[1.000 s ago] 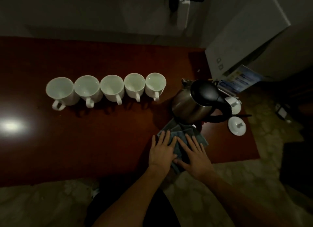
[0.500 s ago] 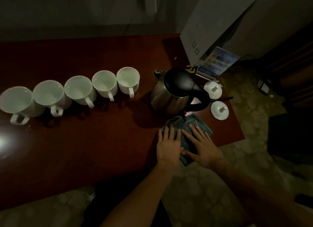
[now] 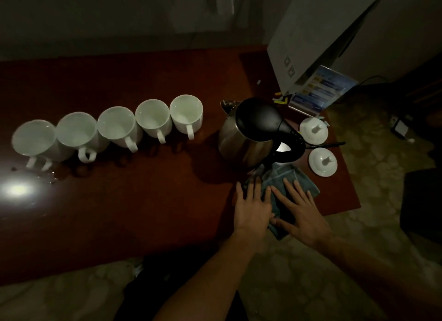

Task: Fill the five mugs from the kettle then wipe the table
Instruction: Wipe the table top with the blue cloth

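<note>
Both hands lie flat on the folded blue cloth (image 3: 285, 193) at the near right edge of the table (image 3: 143, 213), just as they did a second ago; only the head has turned, sliding the row of mugs leftward in view, while hands and cloth have stayed put. The left hand (image 3: 253, 208) rests with straight fingers on the cloth's left part, the right hand (image 3: 301, 213) with spread fingers on its right part, neither curled round anything. The kettle (image 3: 253, 134) stands just beyond the cloth, its black lid closed, untouched. The five mugs (image 3: 114, 129) sit in a line on the far left; whether they hold water is hard to tell in this dim light, though small droplets (image 3: 51, 177) glint on the wood near the leftmost mug. That suggests the pouring is likely over and the wiping about to start, with the spill well apart from the cloth. Two white lids (image 3: 318, 146) lie right of the kettle
</note>
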Tool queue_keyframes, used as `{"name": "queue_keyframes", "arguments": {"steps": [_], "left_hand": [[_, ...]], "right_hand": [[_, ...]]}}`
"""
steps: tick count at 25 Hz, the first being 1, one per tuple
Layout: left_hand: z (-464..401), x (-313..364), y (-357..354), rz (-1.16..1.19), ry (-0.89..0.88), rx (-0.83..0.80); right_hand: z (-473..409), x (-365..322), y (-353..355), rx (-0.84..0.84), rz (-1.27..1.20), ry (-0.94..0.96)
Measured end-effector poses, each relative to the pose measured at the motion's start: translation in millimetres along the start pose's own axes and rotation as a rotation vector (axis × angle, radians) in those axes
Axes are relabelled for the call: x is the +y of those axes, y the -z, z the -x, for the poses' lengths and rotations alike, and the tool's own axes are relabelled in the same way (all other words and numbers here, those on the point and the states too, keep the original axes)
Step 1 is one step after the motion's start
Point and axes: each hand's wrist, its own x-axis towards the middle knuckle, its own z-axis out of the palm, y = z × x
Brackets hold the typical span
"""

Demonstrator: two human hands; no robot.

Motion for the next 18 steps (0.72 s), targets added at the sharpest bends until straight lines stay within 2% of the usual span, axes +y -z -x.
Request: {"name": "queue_keyframes", "arguments": {"steps": [5, 11, 18], "left_hand": [[44, -49, -11, 0.032, 0.089, -0.042], [114, -181, -33, 0.12, 0.288, 0.019], [212, -337, -67, 0.231, 0.475, 0.132]], "right_hand": [[-14, -66, -4, -0.076, 0.091, 0.115], [-66, -209, -15, -0.109, 0.197, 0.336], [-107, -394, -47, -0.14, 0.304, 0.507]]}}
